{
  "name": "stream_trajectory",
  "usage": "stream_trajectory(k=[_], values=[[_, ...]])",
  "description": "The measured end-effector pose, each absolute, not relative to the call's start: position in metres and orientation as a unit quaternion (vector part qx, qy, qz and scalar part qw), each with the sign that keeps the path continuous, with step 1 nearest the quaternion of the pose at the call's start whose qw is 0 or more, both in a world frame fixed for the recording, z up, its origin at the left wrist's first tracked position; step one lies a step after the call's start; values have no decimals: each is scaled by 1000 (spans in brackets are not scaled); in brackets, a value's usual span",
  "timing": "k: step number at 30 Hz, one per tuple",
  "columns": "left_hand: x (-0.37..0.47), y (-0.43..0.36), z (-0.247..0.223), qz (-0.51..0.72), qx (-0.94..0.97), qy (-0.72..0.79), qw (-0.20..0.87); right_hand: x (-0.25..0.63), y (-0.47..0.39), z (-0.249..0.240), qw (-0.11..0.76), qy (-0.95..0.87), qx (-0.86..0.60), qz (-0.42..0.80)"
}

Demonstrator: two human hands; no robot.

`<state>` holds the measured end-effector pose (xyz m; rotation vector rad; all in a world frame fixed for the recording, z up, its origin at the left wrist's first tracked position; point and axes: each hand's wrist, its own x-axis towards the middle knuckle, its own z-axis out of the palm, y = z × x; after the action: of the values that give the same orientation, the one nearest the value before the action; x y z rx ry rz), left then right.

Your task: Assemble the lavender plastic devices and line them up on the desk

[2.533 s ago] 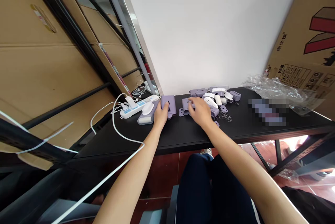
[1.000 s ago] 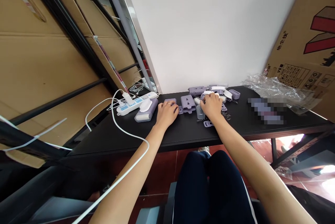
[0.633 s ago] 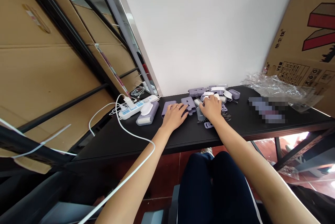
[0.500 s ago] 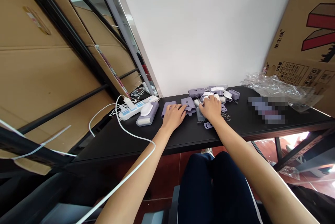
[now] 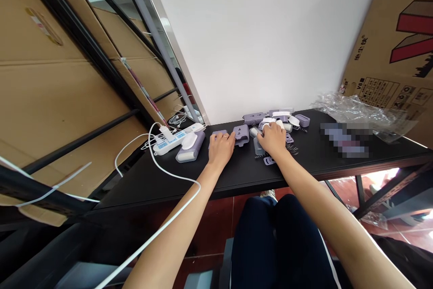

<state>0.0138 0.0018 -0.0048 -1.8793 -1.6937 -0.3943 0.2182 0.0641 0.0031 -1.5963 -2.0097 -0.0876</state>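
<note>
My left hand [image 5: 221, 148] rests palm down with its fingers spread, partly covering a light purple plastic housing piece [image 5: 219, 133]. Right of its fingertips lies a second purple housing piece [image 5: 241, 134] with slots in it. My right hand [image 5: 273, 140] reaches into a pile of small parts, its fingers apart and touching white pieces [image 5: 280, 125]; the undersides of the fingers are hidden. Below its thumb are a greyish translucent part [image 5: 259, 146] and a flat purple piece with holes [image 5: 269, 161]. Small dark curved bits [image 5: 292, 149] lie by the wrist.
A white power strip [image 5: 174, 141] and a purple device with a white top [image 5: 191, 147] sit at left. A white cable [image 5: 176, 175] loops across my left forearm. Clear plastic wrap [image 5: 361, 113] and a cardboard box [image 5: 389, 63] stand right. A white panel [image 5: 250, 41] rises behind.
My left hand has slid slightly left, off the slotted purple housing piece and over the other one. The slotted piece is now more exposed. My right hand stays in the pile.
</note>
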Motion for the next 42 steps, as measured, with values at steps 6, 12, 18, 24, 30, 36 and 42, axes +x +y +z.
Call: stream_trajectory(k=[6,12,18,24,30,36,42], values=[[11,-1,-4,-180,-699,-639,266,219,63,3,282,-749,-598,-35],[11,1,-6,-149,-717,-638,238,219,64,3,276,-751,-599,-30],[13,-7,-1,-145,-763,-602,187,220,65,2,276,-750,-600,-26],[1,-5,0,-246,-636,-708,184,220,63,3,289,-745,-601,-18],[-14,3,-7,-245,-530,-805,102,222,60,7,304,-729,-613,1],[-18,3,-8,-313,-518,-790,95,223,62,6,293,-739,-607,-1],[-17,-2,2,-409,-514,-749,87,224,61,6,320,-738,-594,0]])
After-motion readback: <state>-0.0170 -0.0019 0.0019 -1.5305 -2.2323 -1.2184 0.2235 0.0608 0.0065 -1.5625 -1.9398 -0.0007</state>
